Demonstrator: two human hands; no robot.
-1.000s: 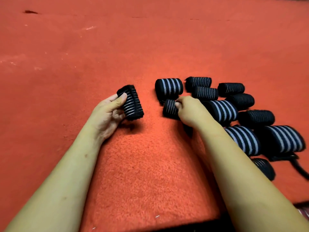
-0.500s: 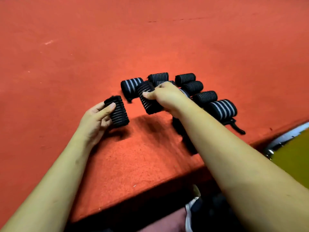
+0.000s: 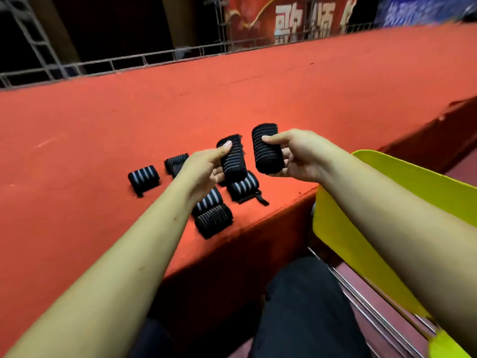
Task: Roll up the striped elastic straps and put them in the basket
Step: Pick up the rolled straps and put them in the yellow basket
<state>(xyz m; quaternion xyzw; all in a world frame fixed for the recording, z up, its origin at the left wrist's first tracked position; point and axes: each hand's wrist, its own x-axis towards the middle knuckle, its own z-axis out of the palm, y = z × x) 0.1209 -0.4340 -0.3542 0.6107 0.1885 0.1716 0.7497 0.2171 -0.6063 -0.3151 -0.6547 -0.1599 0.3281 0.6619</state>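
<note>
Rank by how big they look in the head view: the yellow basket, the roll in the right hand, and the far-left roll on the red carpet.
1. Yellow basket, largest by far.
2. Roll in the right hand.
3. Far-left roll, smallest, though it lies lower and farther from the camera, so the two rolls' true sizes may be closer.

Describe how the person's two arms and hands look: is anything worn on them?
Both forearms are bare up to the frame edge; no sleeves show. The left hand and the right hand wear no gloves, and I see no rings, watch or bracelet. The fingers have short, plain nails without polish.
</note>
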